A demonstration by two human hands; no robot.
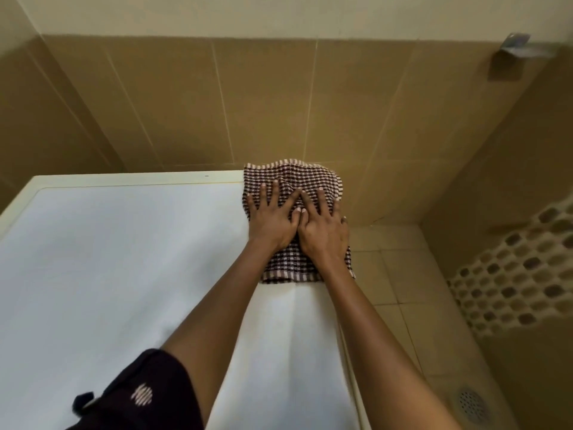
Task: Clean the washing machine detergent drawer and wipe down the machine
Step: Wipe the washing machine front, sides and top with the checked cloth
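Washing machine top filling 7 to 10 o'clock. Left hand, fingers spread flat, pressing checked cloth onto the top's 1 o'clock corner. Right hand just beside at 3 o'clock, thumbs touching, equally flat on cloth. Floor drain at 5 o'clock.

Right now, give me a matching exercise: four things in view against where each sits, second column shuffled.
1 checked cloth
2 floor drain
3 metal fitting
4 left hand

A set into the floor, lower right
B pressed flat on the cloth, fingers spread
C high on the tiled wall, upper right
D at the far right corner of the machine top

Pairs: 1-D, 2-A, 3-C, 4-B
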